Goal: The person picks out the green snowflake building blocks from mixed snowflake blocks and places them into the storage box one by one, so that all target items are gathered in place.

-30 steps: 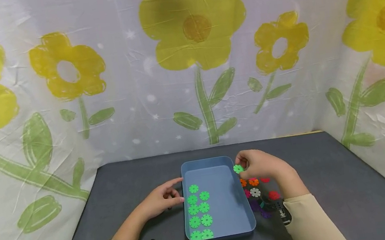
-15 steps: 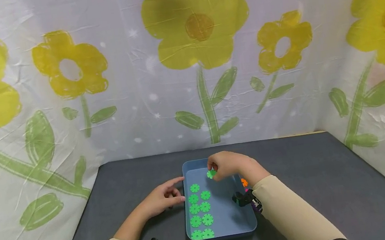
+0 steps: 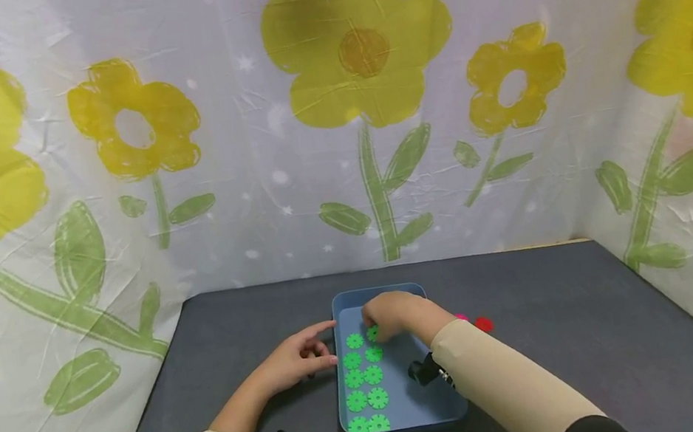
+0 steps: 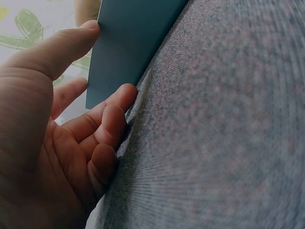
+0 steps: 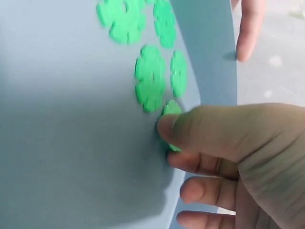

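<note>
My right hand (image 3: 396, 313) is inside the blue tray (image 3: 423, 406), near its far end. Its thumb and fingers pinch a green notched plastic disc (image 5: 172, 109), partly hidden by the thumb, at the tray floor. More green discs (image 3: 373, 375) lie flat in two columns along the tray's left side, nearer the front. My left hand (image 3: 293, 364) is at the tray's left side, thumb and index fingertip touching the wall (image 4: 119, 47). Its other fingers are loosely bent and hold nothing.
Red disc (image 3: 484, 324) and pink disc (image 3: 461, 317) lie on the dark table (image 3: 539, 336) right of the tray; my right forearm hides other pieces there. A flower-printed curtain (image 3: 248, 186) hangs behind the table.
My right hand has carried the green disc from beyond the tray's right edge leftward into it, then down to the head of the right column. The left hand has stayed on the tray.
</note>
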A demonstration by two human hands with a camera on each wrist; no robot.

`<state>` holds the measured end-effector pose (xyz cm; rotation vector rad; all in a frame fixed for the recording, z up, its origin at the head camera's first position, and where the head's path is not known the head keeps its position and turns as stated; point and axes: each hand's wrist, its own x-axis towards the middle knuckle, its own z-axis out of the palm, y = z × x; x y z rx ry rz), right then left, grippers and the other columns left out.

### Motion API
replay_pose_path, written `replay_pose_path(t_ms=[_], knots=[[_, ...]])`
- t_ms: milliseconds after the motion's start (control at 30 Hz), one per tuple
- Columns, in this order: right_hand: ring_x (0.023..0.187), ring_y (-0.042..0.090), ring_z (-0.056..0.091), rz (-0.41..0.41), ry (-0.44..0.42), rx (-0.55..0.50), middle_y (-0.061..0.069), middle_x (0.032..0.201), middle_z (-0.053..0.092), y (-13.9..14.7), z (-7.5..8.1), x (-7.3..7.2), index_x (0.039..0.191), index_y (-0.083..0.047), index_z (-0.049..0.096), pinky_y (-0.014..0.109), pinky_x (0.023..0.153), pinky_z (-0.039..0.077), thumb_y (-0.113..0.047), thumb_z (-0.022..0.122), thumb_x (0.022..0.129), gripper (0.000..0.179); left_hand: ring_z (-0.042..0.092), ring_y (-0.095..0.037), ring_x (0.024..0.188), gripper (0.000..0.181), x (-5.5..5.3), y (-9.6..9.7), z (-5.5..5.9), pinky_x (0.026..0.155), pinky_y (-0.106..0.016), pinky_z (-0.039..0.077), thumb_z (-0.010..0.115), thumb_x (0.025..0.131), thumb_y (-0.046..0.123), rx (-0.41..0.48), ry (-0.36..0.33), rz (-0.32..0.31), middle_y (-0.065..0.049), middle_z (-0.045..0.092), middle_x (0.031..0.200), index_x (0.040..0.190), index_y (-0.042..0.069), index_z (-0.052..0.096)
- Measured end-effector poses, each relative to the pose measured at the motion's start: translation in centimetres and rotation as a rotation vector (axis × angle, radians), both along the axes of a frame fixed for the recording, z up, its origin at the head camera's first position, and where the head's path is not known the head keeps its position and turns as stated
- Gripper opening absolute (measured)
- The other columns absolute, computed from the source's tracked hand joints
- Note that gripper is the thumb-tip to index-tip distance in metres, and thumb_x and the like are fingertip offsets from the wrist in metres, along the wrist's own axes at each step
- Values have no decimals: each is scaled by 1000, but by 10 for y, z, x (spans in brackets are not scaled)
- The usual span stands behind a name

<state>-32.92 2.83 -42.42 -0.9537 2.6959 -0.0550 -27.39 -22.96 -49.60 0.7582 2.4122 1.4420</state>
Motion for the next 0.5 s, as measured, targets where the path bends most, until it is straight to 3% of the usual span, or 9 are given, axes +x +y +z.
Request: replay_pose_path(t_ms=[300,500], knots=[[110,16,63,21,1,18,-5,117,69,-1,-7,5,120,-20,73,37,94,51,-20,79,93,28,50,-13,62,73,-1,5,0,54,-29,44,72,99,28,3,-27,-5,-7,67,98,159,7,36],[109,17,64,-4,-39,-54,2,124,68,14,4,5,129,-20,70,38,88,51,-9,61,103,30,54,-16,64,71,-5,5,0,56,-32,48,71,100,29,-23,-17,-16,-5,67,98,159,8,38]])
